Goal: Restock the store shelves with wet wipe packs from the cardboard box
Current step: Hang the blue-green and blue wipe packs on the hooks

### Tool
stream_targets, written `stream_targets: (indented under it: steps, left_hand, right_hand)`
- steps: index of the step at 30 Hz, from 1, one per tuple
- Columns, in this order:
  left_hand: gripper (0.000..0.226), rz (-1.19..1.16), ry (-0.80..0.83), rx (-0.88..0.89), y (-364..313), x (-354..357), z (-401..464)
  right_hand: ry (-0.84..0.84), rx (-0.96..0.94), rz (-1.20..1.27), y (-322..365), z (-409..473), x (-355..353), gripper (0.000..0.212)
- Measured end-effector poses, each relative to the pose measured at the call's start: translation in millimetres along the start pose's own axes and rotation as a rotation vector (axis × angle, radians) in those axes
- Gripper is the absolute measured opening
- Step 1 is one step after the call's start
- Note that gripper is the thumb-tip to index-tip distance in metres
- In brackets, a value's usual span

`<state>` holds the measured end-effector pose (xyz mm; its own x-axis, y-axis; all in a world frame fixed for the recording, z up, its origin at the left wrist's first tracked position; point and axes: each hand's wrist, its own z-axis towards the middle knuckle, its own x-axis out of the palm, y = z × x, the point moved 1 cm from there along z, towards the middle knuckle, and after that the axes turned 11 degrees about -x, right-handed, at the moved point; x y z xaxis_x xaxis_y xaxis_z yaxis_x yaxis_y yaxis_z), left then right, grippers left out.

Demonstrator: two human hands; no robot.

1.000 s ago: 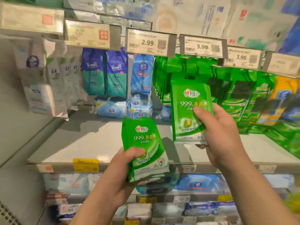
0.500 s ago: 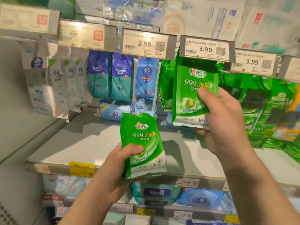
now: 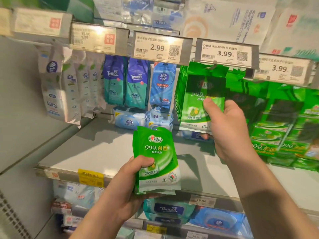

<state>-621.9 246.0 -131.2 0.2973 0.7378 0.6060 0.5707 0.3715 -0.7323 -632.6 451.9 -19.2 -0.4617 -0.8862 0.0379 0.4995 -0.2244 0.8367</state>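
We are hanging a green pack (image 3: 201, 102), pinched in our right hand (image 3: 229, 130), under the 3.99 tag (image 3: 226, 53). Our left hand (image 3: 124, 188) grips spare packs (image 3: 155, 161); next, we judge, comes threading the pack's hole onto its hook.

You're getting bright overhead store light casting soft shadows across the shelf (image 3: 107, 152); edges are bowing and blurring, price tags (image 3: 161, 47) glaring slightly.

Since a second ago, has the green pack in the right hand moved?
Yes. The right hand has raised its green pack up toward the 3.99 price tag; the pack's top now sits just under it.
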Motion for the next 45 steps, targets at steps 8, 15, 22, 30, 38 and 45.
stream_targets:
  steps: [8,15,22,30,38,45]
  left_hand:
    - [0.064,-0.026,-0.017,0.033,5.0,8.3,-2.7]
    - [0.065,0.016,-0.018,0.049,10.2,20.8,-1.0]
    - [0.062,0.073,-0.008,0.020,23.8,32.3,9.2]
    - [0.037,0.063,-0.046,-0.050,32.7,40.6,17.0]
    - [0.034,0.087,-0.062,-0.034,33.4,49.1,20.7]
    - [0.036,0.092,-0.044,-0.040,34.5,55.1,21.0]
  right_hand:
    - [0.035,0.141,-0.069,-21.3,-15.4,-13.7,0.033]
    - [0.334,0.423,-0.121,-28.8,-72.6,-26.6,0.042]
    - [0.525,0.451,-0.227,-32.4,-94.0,-34.1,0.029]
    - [0.376,0.392,-0.254,-32.5,-91.0,-75.5,0.009]
    - [0.124,0.025,-0.249,-13.1,-84.9,-108.9,0.023]
    - [0.021,-0.164,-0.141,-0.4,-65.2,-115.2,0.014]
